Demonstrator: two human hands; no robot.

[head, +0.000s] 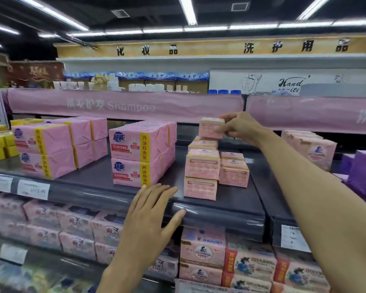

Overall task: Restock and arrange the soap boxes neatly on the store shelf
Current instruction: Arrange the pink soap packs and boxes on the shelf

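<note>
While the right hand (239,125) grips a pink soap box (211,127) by its right end, the box sits level, its long axis running left to right along the shelf (232,199) and a printed face turned toward the camera. The box lies to the left of the hand, just above the rear stack (203,143) of matching boxes; whether it touches the top one cannot be told. The left hand (152,210) rests flat, fingers spread, on the shelf's front edge, near a front stack (201,176).
</note>
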